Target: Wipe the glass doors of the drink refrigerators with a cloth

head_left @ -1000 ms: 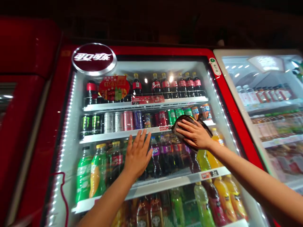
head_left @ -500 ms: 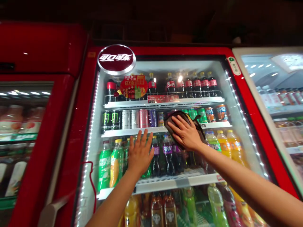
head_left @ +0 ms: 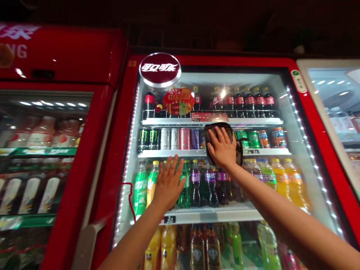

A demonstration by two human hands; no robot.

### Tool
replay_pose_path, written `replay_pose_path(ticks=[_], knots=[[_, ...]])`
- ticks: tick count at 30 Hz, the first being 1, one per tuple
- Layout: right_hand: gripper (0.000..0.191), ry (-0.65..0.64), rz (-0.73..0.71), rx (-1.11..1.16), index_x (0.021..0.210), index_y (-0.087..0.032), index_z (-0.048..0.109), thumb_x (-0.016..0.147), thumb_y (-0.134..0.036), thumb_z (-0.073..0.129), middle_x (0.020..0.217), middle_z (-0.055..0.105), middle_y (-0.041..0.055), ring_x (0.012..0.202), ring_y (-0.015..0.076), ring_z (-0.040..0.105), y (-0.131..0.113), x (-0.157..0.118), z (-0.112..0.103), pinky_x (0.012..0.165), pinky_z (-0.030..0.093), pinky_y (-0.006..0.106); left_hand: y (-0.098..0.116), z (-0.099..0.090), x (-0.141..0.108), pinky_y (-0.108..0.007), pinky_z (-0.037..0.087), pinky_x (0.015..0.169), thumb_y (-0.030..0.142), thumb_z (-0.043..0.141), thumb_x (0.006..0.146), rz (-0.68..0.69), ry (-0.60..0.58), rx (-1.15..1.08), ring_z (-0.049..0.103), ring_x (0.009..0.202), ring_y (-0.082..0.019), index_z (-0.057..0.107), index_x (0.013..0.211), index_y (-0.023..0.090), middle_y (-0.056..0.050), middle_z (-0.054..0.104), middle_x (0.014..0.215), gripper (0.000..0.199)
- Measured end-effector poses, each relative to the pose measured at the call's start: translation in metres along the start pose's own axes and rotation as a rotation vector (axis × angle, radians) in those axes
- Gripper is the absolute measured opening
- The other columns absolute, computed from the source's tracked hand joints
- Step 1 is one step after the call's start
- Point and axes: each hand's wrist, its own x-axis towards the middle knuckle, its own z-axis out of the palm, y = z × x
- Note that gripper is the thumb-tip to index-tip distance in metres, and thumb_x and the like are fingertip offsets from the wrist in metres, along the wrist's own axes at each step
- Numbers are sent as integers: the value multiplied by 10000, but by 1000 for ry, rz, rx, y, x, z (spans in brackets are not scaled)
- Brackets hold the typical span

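The glass door of a red drinks fridge stands in front of me. My left hand lies flat on or close to the glass, fingers spread and pointing up, with nothing in it. To its right and higher up, my right hand presses a dark folded cloth against the door with its fingers stretched over it. A loose strip sticks out at the cloth's right side. The cloth covers some of the cans behind the glass.
Inside the fridge are cola bottles, cans and soft drink bottles on shelves. A round sign sits at the door's upper left. A second red fridge stands left, a pale one right. A handle shows low on the left.
The view has turned to the left. Against the door, my right hand with the cloth has moved left and slightly up. My left hand has also shifted left across the door.
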Motion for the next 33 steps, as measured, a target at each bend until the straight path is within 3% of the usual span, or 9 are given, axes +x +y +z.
replay_pose_path(ticks=[4, 6, 12, 14, 17, 22, 25, 29, 33], knots=[[558, -210, -633, 33, 1542, -372, 378, 989, -438, 430, 1640, 347, -24, 1525, 236, 251, 45, -26, -20, 1243, 133, 538, -8, -3, -6, -544, 133, 1275, 388, 442, 1015, 48, 10, -25, 175, 1561, -267, 69, 1626, 244, -83, 247, 1676, 730], [547, -237, -668, 34, 1527, -379, 402, 984, -434, 435, 1629, 369, -33, 1519, 225, 269, 66, -26, -24, 1239, 157, 521, -16, -5, -12, -545, 106, 1280, 386, 449, 1012, 72, 14, -40, 181, 1560, -259, 91, 1625, 263, -69, 270, 1670, 721], [559, 18, 371, -43, 1549, -248, 388, 1024, -429, 323, 1635, 344, 100, 1512, 317, 265, -15, 20, 3, 1150, 242, 671, -38, -6, -22, -568, 157, 1266, 339, 425, 1014, -27, 19, -42, 167, 1562, -271, 34, 1626, 251, -87, 223, 1684, 731], [573, 35, 406, -31, 1554, -226, 379, 1022, -432, 333, 1639, 328, 123, 1514, 338, 252, -61, 27, 9, 1153, 200, 701, -40, -4, -23, -550, 191, 1262, 362, 421, 1017, -55, 18, -45, 167, 1562, -273, 4, 1624, 211, -116, 197, 1688, 752], [558, -46, -40, 28, 1554, -284, 378, 1017, -435, 374, 1647, 323, 73, 1525, 298, 246, -91, 17, 5, 1207, 153, 637, -42, -4, -26, -541, 185, 1267, 365, 427, 1014, -29, 5, -42, 172, 1561, -271, 46, 1625, 204, -112, 221, 1682, 738], [544, -199, -721, 92, 1529, -394, 387, 989, -421, 444, 1625, 374, -34, 1512, 236, 295, -46, -8, -13, 1255, 97, 557, -66, -18, -45, -512, 145, 1283, 424, 469, 997, 37, -22, -11, 193, 1557, -252, 181, 1614, 240, -76, 279, 1667, 705], [543, -116, -441, 43, 1541, -360, 373, 1002, -418, 402, 1626, 374, 7, 1498, 270, 322, -39, 5, -7, 1230, 64, 637, -93, -29, -60, -518, 146, 1279, 479, 514, 971, 39, -28, 29, 196, 1556, -259, 231, 1603, 265, -71, 282, 1666, 725], [575, 48, 119, 62, 1549, -221, 387, 1016, -427, 318, 1624, 350, 148, 1500, 358, 293, -109, 37, 16, 1163, 131, 733, -122, -42, -76, -508, 167, 1273, 474, 516, 972, 55, -51, 80, 212, 1552, -251, 271, 1590, 272, -70, 285, 1664, 695], [581, 12, 80, 88, 1547, -198, 389, 1013, -424, 349, 1638, 314, 163, 1515, 362, 250, -189, 36, 20, 1171, 144, 714, -134, -49, -86, -512, 176, 1271, 475, 526, 969, 67, -80, 93, 240, 1544, -251, 296, 1582, 283, -62, 312, 1654, 682]])
